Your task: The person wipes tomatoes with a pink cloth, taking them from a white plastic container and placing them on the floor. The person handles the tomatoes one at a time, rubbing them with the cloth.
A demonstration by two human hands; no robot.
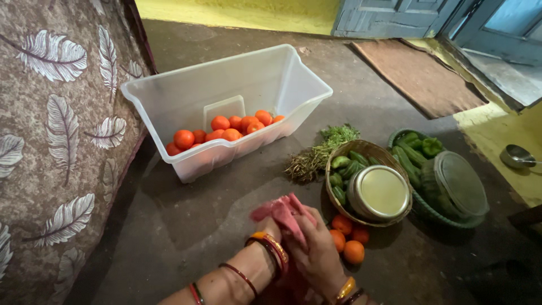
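Pink cloth (282,213) bunched between both hands (307,248) (loose tomatoes (347,237) just beside).

1. Left hand (271,234): mostly covered by the pink cloth (284,213) and the right hand (316,254); fingers unseen.
2. Both forearms cut off by the near edge.
3. Whatever the cloth wraps cannot be told.
4. Green basket (429,212), far right: near contents hidden under a clear lid (460,182).
5. Wicker basket (367,148): steel container (379,193) hides part of the vegetables.
6. Steel ladle (516,155): handle cut by the right edge.
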